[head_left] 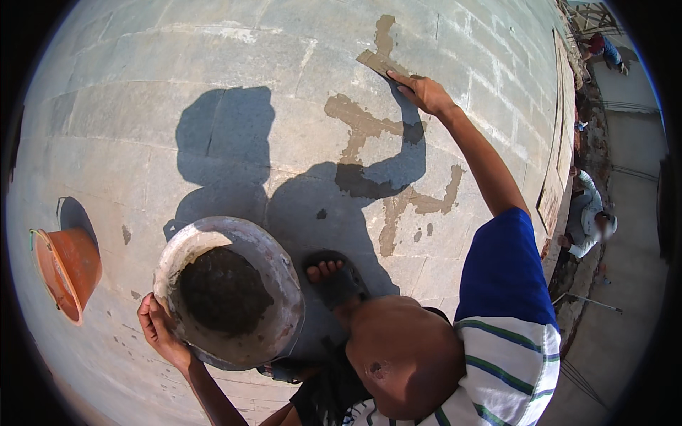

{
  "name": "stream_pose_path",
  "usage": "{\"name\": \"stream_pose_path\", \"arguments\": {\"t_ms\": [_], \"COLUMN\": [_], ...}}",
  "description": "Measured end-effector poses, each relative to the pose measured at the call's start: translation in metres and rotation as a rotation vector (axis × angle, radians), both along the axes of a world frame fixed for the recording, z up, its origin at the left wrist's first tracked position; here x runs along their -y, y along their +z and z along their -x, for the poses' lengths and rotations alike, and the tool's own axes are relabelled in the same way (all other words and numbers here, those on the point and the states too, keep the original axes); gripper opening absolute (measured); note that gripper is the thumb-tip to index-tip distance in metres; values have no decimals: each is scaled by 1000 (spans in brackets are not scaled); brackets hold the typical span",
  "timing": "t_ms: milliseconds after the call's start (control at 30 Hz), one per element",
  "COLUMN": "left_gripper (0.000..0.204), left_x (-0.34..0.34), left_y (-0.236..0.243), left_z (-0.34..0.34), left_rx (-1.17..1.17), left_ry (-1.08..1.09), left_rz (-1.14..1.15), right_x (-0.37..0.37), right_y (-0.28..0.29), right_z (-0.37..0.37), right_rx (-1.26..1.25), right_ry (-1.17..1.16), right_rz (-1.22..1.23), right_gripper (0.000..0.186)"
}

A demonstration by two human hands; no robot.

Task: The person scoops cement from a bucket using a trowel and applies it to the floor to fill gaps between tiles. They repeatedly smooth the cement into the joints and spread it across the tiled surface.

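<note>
Sunlit grey slabs (106, 131) surround the mortar basin (289, 287), whose rim the left hand (166, 334) grips. Up and right of the basin, the right hand (426, 94) clasps a flat scraper (372, 62), index finger extended. Nearby joints (390, 226) wear damp mortar (361, 122); others look bare: part-done, I'd judge. Left of the basin sits an orange bucket (86, 266).

Left grip (165, 334) on basin (273, 259) rim; right grip (420, 91) holding flat scraper (374, 63).

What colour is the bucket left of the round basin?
The bucket is orange; it shows best in the head view.
</note>
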State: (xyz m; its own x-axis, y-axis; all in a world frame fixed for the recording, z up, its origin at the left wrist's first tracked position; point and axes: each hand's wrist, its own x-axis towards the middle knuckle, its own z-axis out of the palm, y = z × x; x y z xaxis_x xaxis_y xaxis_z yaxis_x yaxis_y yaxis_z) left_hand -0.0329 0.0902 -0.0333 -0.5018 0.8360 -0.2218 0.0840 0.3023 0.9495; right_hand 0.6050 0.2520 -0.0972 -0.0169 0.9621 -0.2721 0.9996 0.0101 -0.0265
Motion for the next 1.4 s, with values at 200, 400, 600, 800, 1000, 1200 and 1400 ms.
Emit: {"name": "stream_pose_path", "arguments": {"t_ms": [200,400,600,800,1000,1200,1400], "left_gripper": [23,23,23,24,24,25,24], "left_x": [0,-6,-6,-3,-4,-10,-8], "left_y": [6,8,7,4,8,13,15], "left_z": [-5,-7,-8,-4,-6,-15,-15], "left_rx": [41,36,-19,12,-7,9,-20], "left_ry": [-18,-23,-23,-22,-36,-54,-30], "left_rz": [-21,-17,13,6,-6,-5,-6], "right_x": [-18,-70,-54,-17,-15,-39,-45], "right_y": [38,48,36,54,78,35,30], "right_z": [2,38,-3,-20,5,1,21], "right_rx": [-138,189,-62,77,40,-149,36], "right_ry": [126,137,75,41,-37,108,144], "right_rz": [-21,76,79,162,114,-113,-16], "right_gripper": [42,42,42,41,39,41,42]}}
